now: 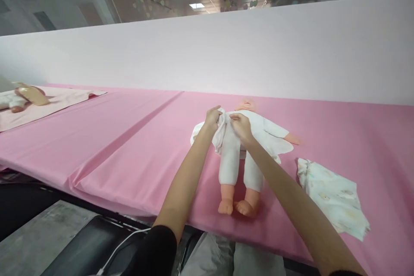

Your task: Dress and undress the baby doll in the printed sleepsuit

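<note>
A baby doll lies on its back on the pink-covered table, its feet toward me. It wears white trousers and a long-sleeved white baby top, which is spread open at the doll's right-hand side in the picture. My left hand is closed on bunched white cloth of the top, at the left of the doll's chest. Close beside it, my right hand pinches the same cloth with its fingertips. The doll's arm on that side is hidden by the cloth and my hands.
A folded, pale printed baby cloth lies to the right of the doll. At the far left, a second doll rests on a pale pink mat. A white partition runs along the back of the table.
</note>
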Motion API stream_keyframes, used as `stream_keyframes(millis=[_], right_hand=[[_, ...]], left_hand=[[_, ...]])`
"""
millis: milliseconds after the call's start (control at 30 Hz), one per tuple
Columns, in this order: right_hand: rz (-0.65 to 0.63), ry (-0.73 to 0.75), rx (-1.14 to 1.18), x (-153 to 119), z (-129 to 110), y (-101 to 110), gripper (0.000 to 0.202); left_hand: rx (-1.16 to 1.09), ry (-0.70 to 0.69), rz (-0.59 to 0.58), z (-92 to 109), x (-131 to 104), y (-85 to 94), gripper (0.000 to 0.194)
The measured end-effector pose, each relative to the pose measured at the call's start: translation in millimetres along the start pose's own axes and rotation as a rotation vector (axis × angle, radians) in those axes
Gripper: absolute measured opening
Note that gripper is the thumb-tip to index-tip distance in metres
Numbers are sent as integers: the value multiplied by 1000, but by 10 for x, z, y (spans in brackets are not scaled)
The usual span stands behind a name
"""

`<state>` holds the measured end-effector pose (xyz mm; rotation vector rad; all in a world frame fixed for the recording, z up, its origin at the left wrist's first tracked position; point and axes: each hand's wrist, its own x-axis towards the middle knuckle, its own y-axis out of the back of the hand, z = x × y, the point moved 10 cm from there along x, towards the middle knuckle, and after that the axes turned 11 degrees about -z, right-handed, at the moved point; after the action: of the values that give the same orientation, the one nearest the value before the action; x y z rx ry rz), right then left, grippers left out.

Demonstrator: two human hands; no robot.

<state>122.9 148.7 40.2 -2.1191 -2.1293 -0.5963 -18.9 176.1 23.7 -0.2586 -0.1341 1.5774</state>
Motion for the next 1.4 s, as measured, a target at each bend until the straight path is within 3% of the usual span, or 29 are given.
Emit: stream_keyframes(millis=[133,200,267,333,433,500,600,933,1267,1400], right_hand=[[185,-30,-233,-454,54,682,37],[247,-138,-263,-636,234,888,39],[266,-271,-173,-780,451,959,44],[228,-383,-13,-878,616,892,52],[108,-468,228,-941,679,674,59],[41,-492,348,-955,662,554,56],[40,-498,438,-967,648,518,48],[69,-397,372,-1043,469,499,38],[56,-364,391,-1065,458,379,43],[34,-324,367,-1060,422,371,45]], left_hand=[[-27,27,-24,-103,12,-158,55],[-4,20,-41,-139,35,-253,51],[26,-8,-54,-147,65,-327,49],[56,-35,-80,-151,99,-386,48],[89,-52,-137,-174,148,-443,48],[119,-56,-174,-187,167,-468,51],[196,-60,-236,-174,145,-518,58],[492,-183,-338,72,-85,-775,65],[716,-248,-510,93,-429,-1155,70],[671,-249,-533,68,-402,-1210,68]])
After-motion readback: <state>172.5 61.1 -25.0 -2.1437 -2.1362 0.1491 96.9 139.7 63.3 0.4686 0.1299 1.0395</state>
